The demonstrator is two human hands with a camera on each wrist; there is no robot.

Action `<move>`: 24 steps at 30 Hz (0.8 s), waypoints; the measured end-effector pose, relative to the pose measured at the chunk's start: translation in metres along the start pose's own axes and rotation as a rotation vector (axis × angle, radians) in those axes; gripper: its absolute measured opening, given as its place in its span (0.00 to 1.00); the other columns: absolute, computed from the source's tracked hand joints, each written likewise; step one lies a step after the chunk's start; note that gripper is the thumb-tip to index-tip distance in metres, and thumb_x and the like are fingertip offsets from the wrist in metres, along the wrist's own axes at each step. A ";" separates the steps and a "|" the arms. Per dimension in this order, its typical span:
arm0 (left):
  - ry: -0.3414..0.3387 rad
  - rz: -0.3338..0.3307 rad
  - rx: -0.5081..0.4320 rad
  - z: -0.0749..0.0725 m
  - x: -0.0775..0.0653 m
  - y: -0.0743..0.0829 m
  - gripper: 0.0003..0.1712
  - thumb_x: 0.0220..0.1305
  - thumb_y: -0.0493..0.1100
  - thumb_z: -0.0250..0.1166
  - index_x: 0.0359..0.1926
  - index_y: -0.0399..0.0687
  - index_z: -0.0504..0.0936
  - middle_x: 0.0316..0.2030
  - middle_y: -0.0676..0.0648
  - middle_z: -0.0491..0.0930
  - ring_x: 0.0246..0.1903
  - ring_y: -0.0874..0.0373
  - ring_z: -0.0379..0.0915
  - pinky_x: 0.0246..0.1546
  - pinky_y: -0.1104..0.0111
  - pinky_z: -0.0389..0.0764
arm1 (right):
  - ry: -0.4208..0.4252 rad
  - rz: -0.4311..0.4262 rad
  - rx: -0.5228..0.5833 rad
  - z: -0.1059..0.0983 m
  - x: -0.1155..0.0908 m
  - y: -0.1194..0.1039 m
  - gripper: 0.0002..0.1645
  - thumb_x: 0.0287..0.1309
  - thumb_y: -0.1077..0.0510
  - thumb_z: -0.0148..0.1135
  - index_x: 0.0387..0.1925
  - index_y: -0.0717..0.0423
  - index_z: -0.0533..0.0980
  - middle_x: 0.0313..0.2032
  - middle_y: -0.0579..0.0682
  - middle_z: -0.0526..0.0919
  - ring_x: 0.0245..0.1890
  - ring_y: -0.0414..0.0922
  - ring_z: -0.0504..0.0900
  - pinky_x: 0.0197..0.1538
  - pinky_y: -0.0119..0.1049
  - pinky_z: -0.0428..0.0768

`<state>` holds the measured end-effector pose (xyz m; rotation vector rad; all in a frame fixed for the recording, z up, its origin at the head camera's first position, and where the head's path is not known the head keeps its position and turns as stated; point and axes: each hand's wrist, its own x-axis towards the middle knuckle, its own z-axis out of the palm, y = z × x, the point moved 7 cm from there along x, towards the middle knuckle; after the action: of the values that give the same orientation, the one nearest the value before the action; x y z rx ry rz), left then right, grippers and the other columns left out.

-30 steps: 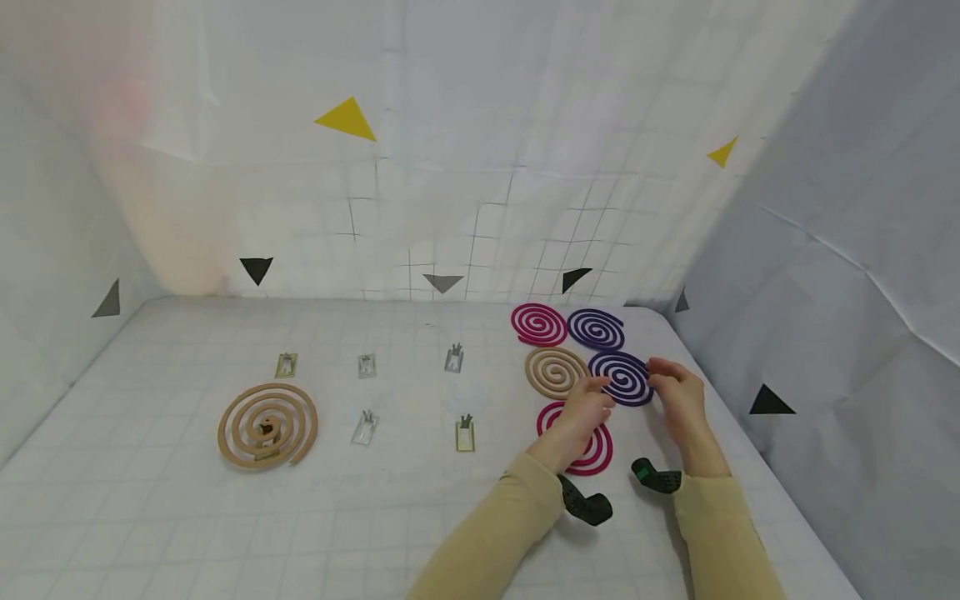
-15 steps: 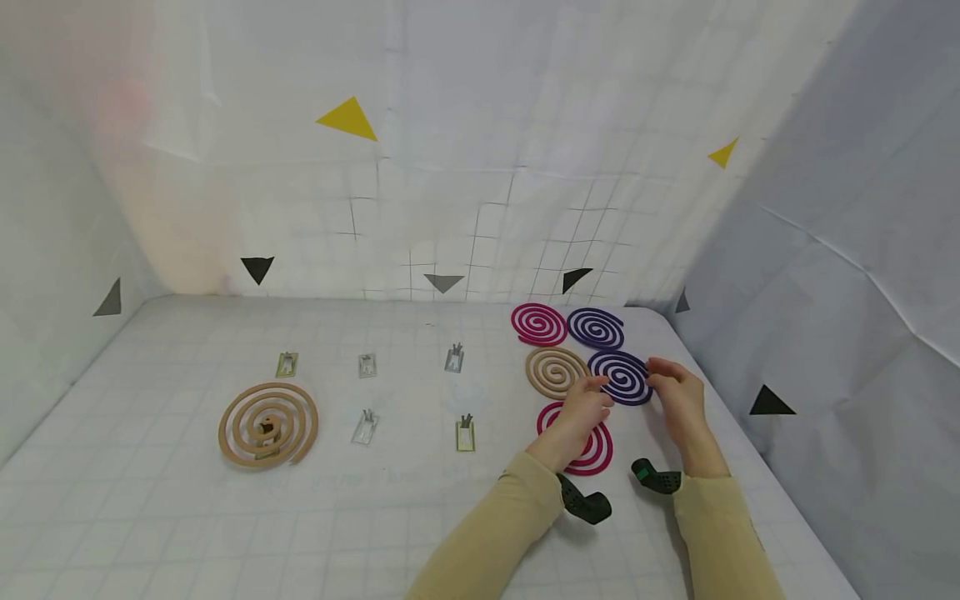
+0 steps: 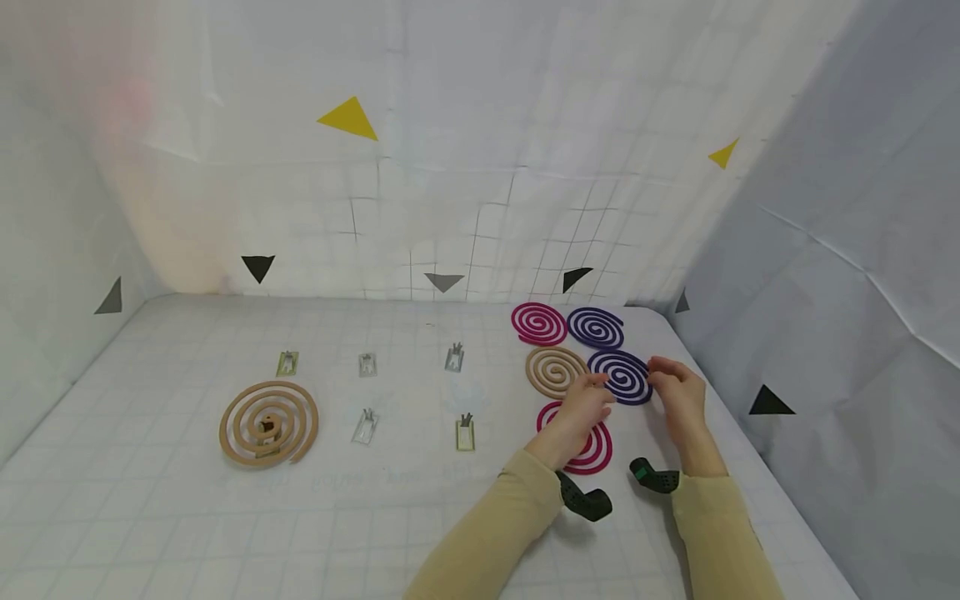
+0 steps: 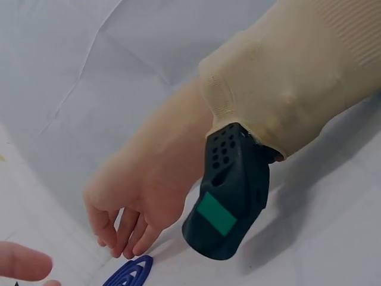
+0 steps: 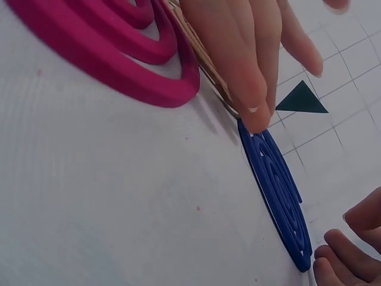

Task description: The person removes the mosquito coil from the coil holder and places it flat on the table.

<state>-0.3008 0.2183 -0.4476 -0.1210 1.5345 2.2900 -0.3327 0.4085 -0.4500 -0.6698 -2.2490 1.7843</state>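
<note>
A dark blue mosquito coil (image 3: 619, 377) lies on the table between my two hands. My left hand (image 3: 577, 410) reaches over a magenta coil (image 3: 597, 450), and its fingertips touch the blue coil's left edge. My right hand (image 3: 681, 402) is at the opposite edge, its fingers loosely bent. In the right wrist view, the blue coil (image 5: 277, 193) looks edge-on, with left-hand fingers (image 5: 253, 89) over its upper end and right-hand fingers (image 5: 342, 256) by its lower end. The left wrist view shows mainly the right hand (image 4: 152, 179); only the blue coil's edge (image 4: 131, 273) shows there.
A tan coil (image 3: 546, 372), a magenta coil (image 3: 538, 323) and another dark blue coil (image 3: 595, 327) lie behind. At left, a tan coil (image 3: 232, 423) sits over a small metal stand. Several similar stands, including a gold one (image 3: 465, 434), are spread mid-table. A grey side wall (image 3: 847, 333) bounds the right.
</note>
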 end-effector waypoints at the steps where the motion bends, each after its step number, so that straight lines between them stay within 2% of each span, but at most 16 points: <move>1: 0.002 0.000 0.000 -0.001 -0.001 0.001 0.26 0.58 0.30 0.58 0.59 0.40 0.75 0.64 0.39 0.71 0.57 0.49 0.73 0.62 0.56 0.76 | 0.015 0.002 0.005 0.000 0.000 -0.001 0.30 0.65 0.65 0.51 0.68 0.59 0.69 0.66 0.54 0.72 0.63 0.44 0.70 0.71 0.38 0.69; 6: -0.039 0.015 0.062 -0.011 -0.010 0.010 0.24 0.61 0.30 0.58 0.59 0.42 0.76 0.64 0.38 0.72 0.58 0.49 0.74 0.63 0.57 0.76 | 0.093 0.010 0.064 -0.001 -0.004 -0.009 0.26 0.66 0.64 0.52 0.65 0.58 0.73 0.56 0.46 0.77 0.58 0.40 0.71 0.68 0.38 0.70; 11: -0.145 0.052 0.145 -0.036 -0.026 0.030 0.24 0.65 0.34 0.57 0.63 0.40 0.73 0.66 0.38 0.72 0.63 0.46 0.72 0.66 0.55 0.73 | 0.087 -0.034 0.154 0.009 -0.015 -0.028 0.23 0.66 0.64 0.54 0.61 0.58 0.76 0.51 0.43 0.80 0.54 0.39 0.74 0.68 0.38 0.69; 15: -0.211 0.071 0.204 -0.063 -0.041 0.047 0.24 0.69 0.35 0.57 0.64 0.37 0.71 0.66 0.37 0.71 0.64 0.44 0.72 0.68 0.54 0.71 | 0.067 -0.083 0.193 0.017 -0.028 -0.043 0.22 0.65 0.66 0.55 0.60 0.60 0.76 0.50 0.45 0.81 0.52 0.39 0.75 0.60 0.29 0.72; 19: -0.267 0.075 0.284 -0.097 -0.062 0.060 0.25 0.71 0.36 0.55 0.66 0.36 0.68 0.68 0.36 0.68 0.66 0.43 0.70 0.68 0.55 0.70 | 0.023 -0.117 0.189 0.030 -0.040 -0.055 0.22 0.65 0.67 0.54 0.60 0.62 0.76 0.51 0.46 0.81 0.53 0.38 0.76 0.52 0.22 0.73; 24: -0.324 0.089 0.391 -0.147 -0.094 0.078 0.27 0.73 0.39 0.55 0.70 0.40 0.65 0.72 0.36 0.64 0.67 0.45 0.69 0.70 0.55 0.69 | -0.075 -0.151 0.158 0.051 -0.056 -0.066 0.22 0.68 0.67 0.53 0.62 0.63 0.74 0.55 0.51 0.79 0.57 0.41 0.75 0.59 0.26 0.72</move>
<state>-0.2621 0.0352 -0.4125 0.4091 1.7945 1.9054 -0.3202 0.3268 -0.3931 -0.3983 -2.1132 1.9149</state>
